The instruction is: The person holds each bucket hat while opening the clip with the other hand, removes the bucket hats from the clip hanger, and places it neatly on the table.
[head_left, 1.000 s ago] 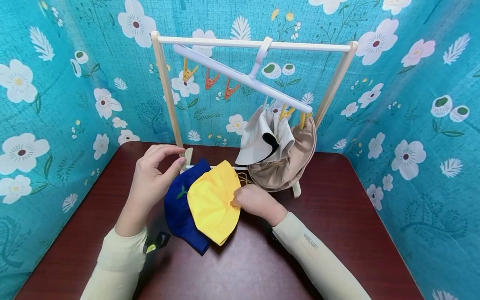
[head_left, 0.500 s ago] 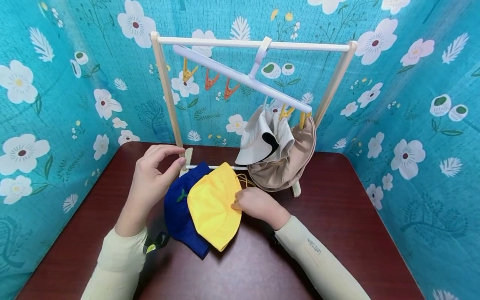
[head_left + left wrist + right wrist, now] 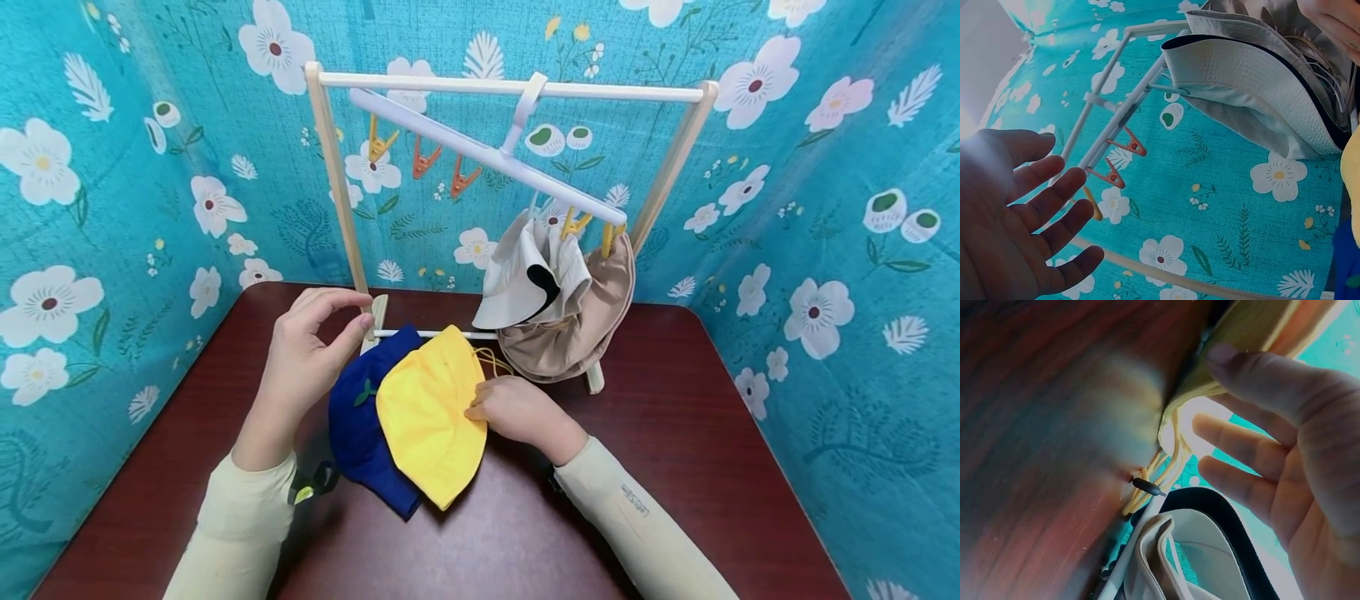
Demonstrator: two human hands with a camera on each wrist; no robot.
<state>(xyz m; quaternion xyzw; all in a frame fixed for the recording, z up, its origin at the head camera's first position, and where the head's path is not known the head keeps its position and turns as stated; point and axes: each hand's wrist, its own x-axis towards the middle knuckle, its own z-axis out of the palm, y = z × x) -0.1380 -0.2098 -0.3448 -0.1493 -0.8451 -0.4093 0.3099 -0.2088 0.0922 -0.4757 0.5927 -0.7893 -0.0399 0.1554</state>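
The right hand (image 3: pixel 519 410) pinches the right edge of the yellow hat (image 3: pixel 429 421) between thumb and fingers; that edge is the only hold on it, so a quick pull could let the cloth slip out or fold over. The hat overlaps the blue hat (image 3: pixel 362 446) on the table (image 3: pixel 637 500), and friction between the two could drag the lower one along. The left hand (image 3: pixel 306 354) is empty, its thumb and forefinger apart beside the blue hat, so nothing pins that hat down. Beyond the right hand, the yellow hat's cord (image 3: pixel 492 360) loops out near the rack's low rail (image 3: pixel 480 336); it could snag there if the hat is drawn away. Farther back, the grey hat (image 3: pixel 510 283) and tan hat (image 3: pixel 588 337) load only the right end of the hanger (image 3: pixel 480 152), which tilts down that way; a bump could swing it or shake a clip loose
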